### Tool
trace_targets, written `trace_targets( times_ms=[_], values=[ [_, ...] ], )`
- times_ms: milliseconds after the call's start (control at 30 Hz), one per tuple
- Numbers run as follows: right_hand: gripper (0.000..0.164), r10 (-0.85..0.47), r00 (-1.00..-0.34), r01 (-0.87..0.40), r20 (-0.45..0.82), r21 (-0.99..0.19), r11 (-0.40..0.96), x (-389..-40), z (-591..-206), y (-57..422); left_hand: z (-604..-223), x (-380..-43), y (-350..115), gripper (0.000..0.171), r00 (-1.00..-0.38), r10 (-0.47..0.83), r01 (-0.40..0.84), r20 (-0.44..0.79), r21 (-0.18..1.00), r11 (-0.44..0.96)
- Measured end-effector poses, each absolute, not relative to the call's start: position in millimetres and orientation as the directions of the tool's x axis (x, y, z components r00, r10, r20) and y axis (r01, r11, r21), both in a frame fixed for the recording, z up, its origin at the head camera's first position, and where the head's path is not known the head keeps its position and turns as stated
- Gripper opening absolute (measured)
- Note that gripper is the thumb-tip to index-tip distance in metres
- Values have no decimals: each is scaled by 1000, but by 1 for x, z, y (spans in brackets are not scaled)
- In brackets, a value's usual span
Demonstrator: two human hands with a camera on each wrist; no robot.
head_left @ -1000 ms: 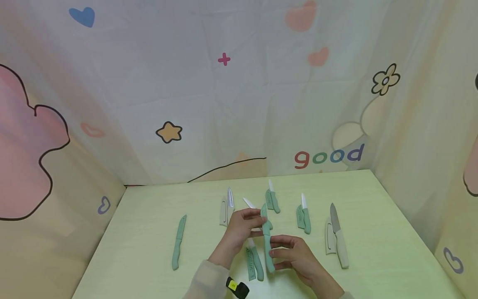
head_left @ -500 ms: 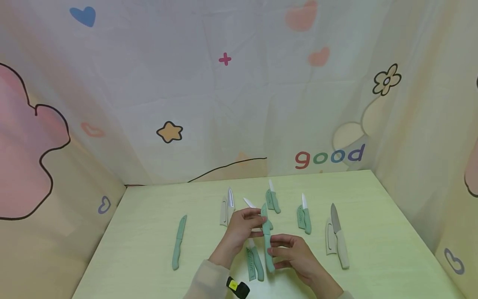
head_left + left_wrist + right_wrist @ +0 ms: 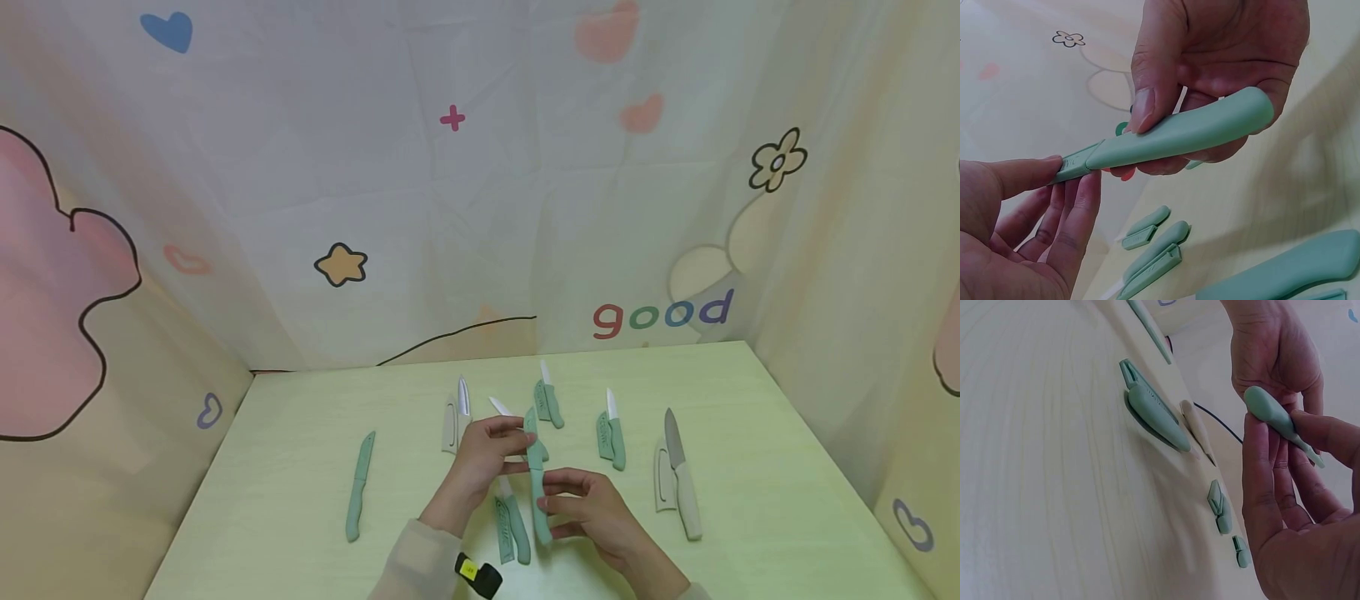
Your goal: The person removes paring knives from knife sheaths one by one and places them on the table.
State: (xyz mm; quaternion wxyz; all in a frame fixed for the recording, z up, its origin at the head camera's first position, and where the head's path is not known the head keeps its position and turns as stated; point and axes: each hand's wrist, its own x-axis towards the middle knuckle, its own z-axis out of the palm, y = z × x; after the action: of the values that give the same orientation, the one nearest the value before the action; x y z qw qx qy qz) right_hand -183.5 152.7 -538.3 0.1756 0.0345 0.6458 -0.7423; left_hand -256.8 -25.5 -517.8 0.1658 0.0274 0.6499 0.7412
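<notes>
A mint-green paring knife (image 3: 538, 500) with its blade covered by a matching sheath (image 3: 1075, 164) is held above the table between both hands. My left hand (image 3: 483, 458) pinches the sheath between thumb and fingers. My right hand (image 3: 600, 517) grips the handle (image 3: 1179, 134), thumb on one side and fingers on the other. In the left wrist view, the sheath meets the handle and no bare blade shows there. Just below the hands lies another green knife (image 3: 516, 525) beside its own sheath (image 3: 503, 530). A further white-bladed knife (image 3: 501, 407) is partly hidden behind the left hand.
A sheathed green knife (image 3: 358, 492) lies at the left of the table (image 3: 285, 467). At the back and right are green knives (image 3: 552, 404) (image 3: 617, 442) beside sheaths. A large cream-handled knife (image 3: 685, 492) with bare blade lies right; another cream knife (image 3: 464, 400) is behind the left hand.
</notes>
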Motion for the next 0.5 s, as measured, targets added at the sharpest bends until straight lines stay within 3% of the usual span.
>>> trace_targets(
  times_ms=[500],
  values=[
    [42, -230, -934, 299, -273, -950, -91, -182, -536, 152, -517, -257, -28, 29, -942, 286, -213, -177, 972, -102]
  ],
)
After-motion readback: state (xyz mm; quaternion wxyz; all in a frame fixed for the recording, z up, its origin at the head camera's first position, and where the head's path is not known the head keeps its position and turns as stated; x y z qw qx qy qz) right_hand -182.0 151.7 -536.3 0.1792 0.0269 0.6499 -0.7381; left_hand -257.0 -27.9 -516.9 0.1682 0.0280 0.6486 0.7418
